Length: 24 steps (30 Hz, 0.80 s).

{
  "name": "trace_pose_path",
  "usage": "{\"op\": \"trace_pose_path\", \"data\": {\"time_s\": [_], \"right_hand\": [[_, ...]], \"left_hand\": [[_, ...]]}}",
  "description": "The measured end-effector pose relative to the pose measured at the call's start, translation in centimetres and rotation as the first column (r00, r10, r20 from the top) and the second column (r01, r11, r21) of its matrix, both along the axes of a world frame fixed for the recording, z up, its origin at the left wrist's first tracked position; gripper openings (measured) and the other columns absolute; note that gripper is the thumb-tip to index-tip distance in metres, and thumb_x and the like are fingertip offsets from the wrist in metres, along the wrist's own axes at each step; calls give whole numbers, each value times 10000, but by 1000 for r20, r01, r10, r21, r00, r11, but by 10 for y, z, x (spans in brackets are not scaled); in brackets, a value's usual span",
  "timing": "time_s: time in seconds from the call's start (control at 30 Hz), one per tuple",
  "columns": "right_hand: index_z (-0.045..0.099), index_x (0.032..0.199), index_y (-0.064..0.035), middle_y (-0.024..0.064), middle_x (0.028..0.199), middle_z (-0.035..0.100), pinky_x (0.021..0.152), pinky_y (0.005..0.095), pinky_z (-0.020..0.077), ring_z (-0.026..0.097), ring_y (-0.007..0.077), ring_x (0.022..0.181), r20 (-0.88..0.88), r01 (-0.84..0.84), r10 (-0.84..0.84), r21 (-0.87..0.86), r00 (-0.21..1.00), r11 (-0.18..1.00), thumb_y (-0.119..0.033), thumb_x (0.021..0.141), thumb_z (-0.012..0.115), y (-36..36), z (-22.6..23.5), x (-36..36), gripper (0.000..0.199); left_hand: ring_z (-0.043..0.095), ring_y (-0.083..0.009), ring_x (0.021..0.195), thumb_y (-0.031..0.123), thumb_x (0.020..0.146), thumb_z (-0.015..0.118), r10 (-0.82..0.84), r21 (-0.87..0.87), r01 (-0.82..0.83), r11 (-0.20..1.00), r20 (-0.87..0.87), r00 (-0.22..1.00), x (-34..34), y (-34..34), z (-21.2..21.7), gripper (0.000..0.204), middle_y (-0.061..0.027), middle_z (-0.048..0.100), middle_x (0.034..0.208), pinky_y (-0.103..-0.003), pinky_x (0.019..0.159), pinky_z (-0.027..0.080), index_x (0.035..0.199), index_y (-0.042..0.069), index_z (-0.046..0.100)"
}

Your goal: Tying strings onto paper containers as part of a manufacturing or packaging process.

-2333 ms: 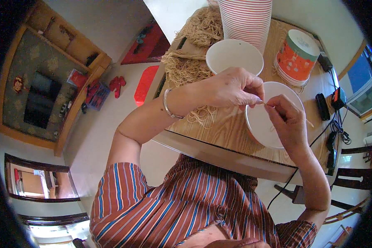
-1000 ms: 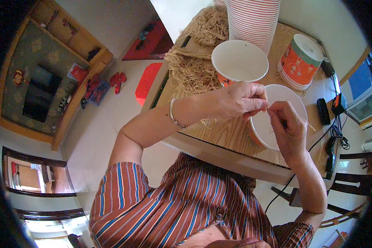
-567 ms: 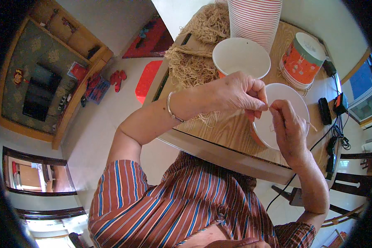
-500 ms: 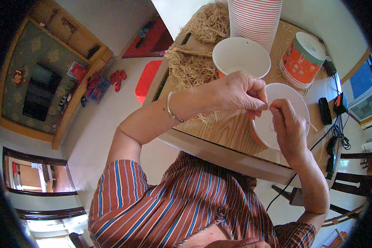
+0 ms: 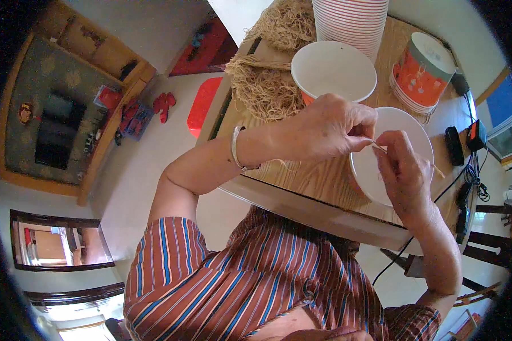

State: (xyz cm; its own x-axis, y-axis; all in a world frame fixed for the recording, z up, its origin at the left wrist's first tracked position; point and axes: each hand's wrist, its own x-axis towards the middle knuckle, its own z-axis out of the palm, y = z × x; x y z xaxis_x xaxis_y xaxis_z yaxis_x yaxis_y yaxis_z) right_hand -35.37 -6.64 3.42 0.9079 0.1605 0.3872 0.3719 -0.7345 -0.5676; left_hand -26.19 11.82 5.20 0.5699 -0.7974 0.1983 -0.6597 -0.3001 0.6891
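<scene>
Over the mouth of a white-lined paper bucket (image 5: 401,120), my two hands are close together. My left hand (image 5: 338,126), with a bangle at its wrist, has thumb and forefinger pinched on one end of a thin pale string (image 5: 379,146). My right hand (image 5: 408,173) pinches the same string a short way off, its fingers curled. A light strand (image 5: 438,171) sticks out past the bucket's right rim. Behind my left hand a second paper bucket (image 5: 335,71) stands with its white inside showing. Tangled tan strings (image 5: 264,88) lie beside it.
A tall stack of paper buckets (image 5: 352,20) rises at the back. An orange bucket (image 5: 421,74) sits upside down at the far right. Black adapters (image 5: 477,135) and cables lie along the table's right edge. A red stool (image 5: 203,105) stands left of the table.
Both hands have shifted slightly right in the picture. A short length of string now shows between the pinched fingertips. The whole view has shifted a little.
</scene>
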Motion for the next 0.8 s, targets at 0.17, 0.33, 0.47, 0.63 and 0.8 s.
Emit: {"op": "trace_pose_path", "data": {"time_s": [0.17, 0.33, 0.47, 0.63, 0.8], "right_hand": [[580, 893, -74, 120, 691, 617, 550, 375, 494, 659, 286, 661, 59, -2, -3, 71, 998, 997, -90, 875, 620, -5, -7, 3, 46], [601, 861, -55, 20, 648, 587, 474, 295, 432, 576, 134, 538, -179, 18, 46, 336, 983, 942, -86, 882, 623, -9, -4, 9, 43], [599, 848, -78, -67, 637, 481, 426, 211, 287, 384, 22, 492, -617, 265, 234, 607, 751, 749, -117, 872, 634, -13, 12, 12, 58], [634, 846, -90, -67, 596, 487, 408, 196, 288, 403, 16, 472, -653, 324, 381, 698, 655, 639, -171, 864, 653, -21, 12, 11, 86], [629, 851, -84, -52, 614, 506, 403, 201, 293, 411, 27, 467, -713, 374, 391, 661, 581, 650, -164, 859, 656, -26, 5, 7, 85]], "left_hand": [[617, -180, 677, 143, 815, 676, -13, 31, 14, 999, -29, 999, -1, -3, 1, 139, -109, 626, 749, -324, 619, 478, 853, 39, 593], [607, -282, 691, 134, 807, 683, -61, 0, 63, 998, 260, 964, 1, 0, -7, 135, -113, 589, 736, -357, 624, 487, 840, 47, 585], [603, -288, 708, 94, 774, 701, -108, -123, 171, 978, 407, 907, 1, -2, -13, 133, -103, 580, 741, -374, 635, 496, 822, 49, 586], [614, -273, 732, 61, 736, 725, -77, -121, 167, 979, 537, 840, -6, 5, -10, 155, -91, 606, 774, -370, 658, 508, 853, 47, 625], [630, -215, 755, 8, 779, 687, 15, -122, 30, 992, 354, 935, -15, 18, -3, 108, -80, 624, 792, -314, 683, 510, 867, 47, 640]]}}
